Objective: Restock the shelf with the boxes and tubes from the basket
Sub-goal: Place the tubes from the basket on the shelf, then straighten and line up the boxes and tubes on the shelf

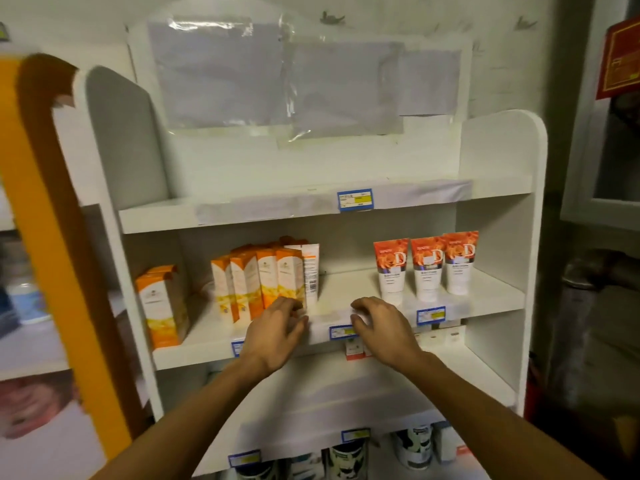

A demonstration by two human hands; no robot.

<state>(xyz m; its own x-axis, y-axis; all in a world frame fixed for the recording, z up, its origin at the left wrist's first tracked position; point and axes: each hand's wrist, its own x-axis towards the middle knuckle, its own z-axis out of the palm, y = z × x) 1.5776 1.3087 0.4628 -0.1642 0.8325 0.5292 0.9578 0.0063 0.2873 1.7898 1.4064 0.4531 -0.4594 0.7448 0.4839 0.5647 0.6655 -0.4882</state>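
On the middle board (349, 287) of a white shelf unit stands a row of several orange-and-white boxes (258, 280), with a white barcoded box (311, 271) at its right end. Two more orange boxes (162, 303) stand further left. Three white tubes with orange-red tops (426, 266) stand upright at the right. My left hand (275, 332) reaches to the foot of the rightmost orange box, fingertips touching it. My right hand (382, 329) rests its bent fingers on the board's front edge, holding nothing. No basket is in view.
The top board (263, 211) carries only a blue price tag (354, 199). Small boxes (355, 351) sit on the board below my hands, and dark tins (415, 446) stand at the bottom. An orange panel (45, 220) stands close on the left.
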